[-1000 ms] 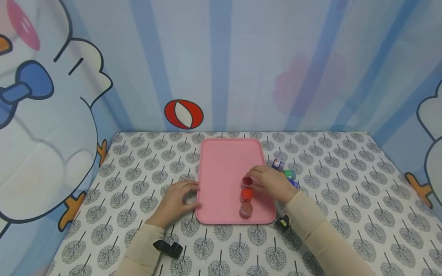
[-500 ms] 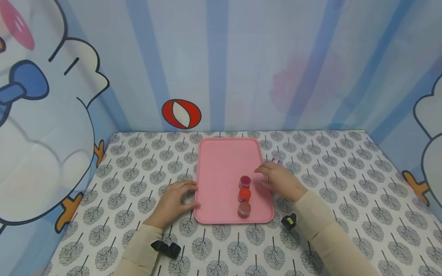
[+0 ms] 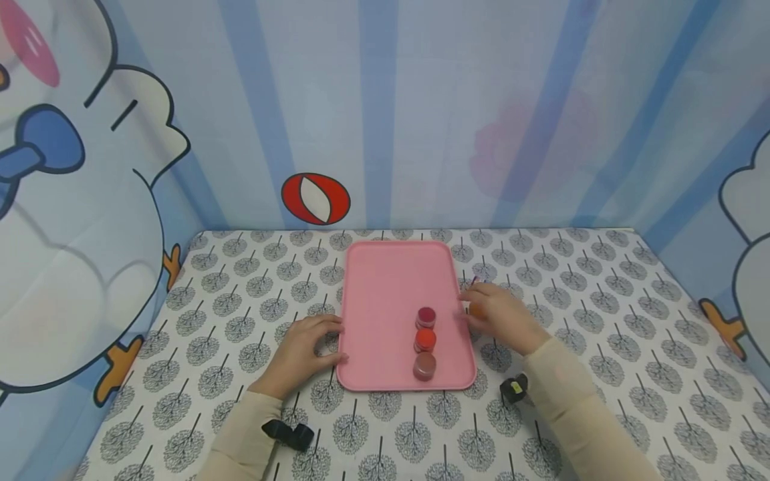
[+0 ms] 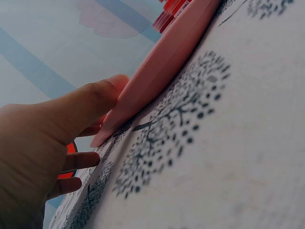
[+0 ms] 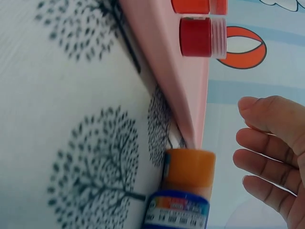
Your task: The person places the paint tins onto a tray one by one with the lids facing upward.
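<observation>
One left hand (image 3: 295,357), one right hand (image 3: 504,317); one pink tray (image 3: 388,287) between their fingers, bearing three jars (image 3: 425,341); near the right fingers, at least two more: one orange jar (image 5: 190,168), one blue jar (image 5: 177,210).

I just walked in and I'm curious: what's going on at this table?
A person's left hand rests at the left edge of a pink tray. Their right hand, holding nothing, is near an orange jar and a blue jar beside the tray. On it, a brown jar, a red jar and a dark red jar sit in a row.
</observation>
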`<state>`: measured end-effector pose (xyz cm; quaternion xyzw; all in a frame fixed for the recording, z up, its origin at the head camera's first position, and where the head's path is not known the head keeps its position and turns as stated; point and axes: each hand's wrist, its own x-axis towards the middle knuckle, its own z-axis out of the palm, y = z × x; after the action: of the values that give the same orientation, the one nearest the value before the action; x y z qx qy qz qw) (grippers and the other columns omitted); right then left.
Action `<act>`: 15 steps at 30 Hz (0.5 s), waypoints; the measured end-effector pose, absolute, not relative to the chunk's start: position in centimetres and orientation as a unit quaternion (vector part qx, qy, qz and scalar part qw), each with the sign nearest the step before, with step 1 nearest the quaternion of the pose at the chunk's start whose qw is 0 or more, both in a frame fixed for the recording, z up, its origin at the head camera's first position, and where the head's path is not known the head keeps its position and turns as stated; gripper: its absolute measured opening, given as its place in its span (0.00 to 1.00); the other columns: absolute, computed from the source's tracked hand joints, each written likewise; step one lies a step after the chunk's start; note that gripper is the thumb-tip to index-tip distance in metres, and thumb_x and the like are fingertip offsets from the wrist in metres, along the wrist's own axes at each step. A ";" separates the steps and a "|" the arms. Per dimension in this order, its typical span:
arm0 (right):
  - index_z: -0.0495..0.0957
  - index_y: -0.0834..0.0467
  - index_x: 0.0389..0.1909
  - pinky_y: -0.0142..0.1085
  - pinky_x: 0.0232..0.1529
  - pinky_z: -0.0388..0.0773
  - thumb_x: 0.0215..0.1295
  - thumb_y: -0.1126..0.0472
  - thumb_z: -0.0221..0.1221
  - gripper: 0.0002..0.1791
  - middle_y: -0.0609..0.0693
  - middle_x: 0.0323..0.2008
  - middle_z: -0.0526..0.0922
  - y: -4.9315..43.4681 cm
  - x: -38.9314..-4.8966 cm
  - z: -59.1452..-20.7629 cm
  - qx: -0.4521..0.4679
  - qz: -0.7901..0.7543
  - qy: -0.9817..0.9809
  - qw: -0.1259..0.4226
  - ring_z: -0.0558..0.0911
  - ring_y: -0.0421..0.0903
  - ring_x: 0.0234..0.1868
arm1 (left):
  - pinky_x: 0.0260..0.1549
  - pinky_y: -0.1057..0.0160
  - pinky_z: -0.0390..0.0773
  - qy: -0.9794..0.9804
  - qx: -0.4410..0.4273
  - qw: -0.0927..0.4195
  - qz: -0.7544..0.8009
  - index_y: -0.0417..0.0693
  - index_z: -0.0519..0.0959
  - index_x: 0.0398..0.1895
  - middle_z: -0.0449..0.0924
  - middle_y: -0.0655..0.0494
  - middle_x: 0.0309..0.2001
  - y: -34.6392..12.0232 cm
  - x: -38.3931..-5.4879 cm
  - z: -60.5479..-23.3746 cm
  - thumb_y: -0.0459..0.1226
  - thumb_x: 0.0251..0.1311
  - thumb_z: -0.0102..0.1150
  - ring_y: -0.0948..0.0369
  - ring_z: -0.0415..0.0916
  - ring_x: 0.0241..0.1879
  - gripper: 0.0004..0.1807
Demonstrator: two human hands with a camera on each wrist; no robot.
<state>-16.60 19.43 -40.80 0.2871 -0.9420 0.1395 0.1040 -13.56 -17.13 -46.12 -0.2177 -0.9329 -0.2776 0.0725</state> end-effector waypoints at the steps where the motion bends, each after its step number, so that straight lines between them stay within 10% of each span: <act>1: 0.81 0.60 0.48 0.46 0.52 0.81 0.55 0.58 0.68 0.20 0.54 0.45 0.84 19.6 -16.6 -40.9 0.286 0.139 -0.942 0.106 0.83 0.51 0.47 | 0.68 0.43 0.62 -0.933 -0.218 0.072 -0.277 0.49 0.79 0.52 0.76 0.53 0.62 -17.1 -13.6 -46.1 0.49 0.46 0.72 0.50 0.69 0.64 0.29; 15: 0.82 0.60 0.44 0.46 0.46 0.82 0.53 0.57 0.69 0.18 0.53 0.38 0.84 21.7 -16.2 -41.4 0.263 0.141 -0.945 0.131 0.82 0.50 0.40 | 0.68 0.43 0.62 -0.933 -0.217 0.073 -0.278 0.49 0.79 0.52 0.76 0.53 0.61 -17.1 -13.5 -46.1 0.49 0.46 0.72 0.50 0.70 0.63 0.29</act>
<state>-16.22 21.73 -41.41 0.2633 -0.9452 0.1413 0.1313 -13.55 -17.12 -46.06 -0.2173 -0.9327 -0.2784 0.0727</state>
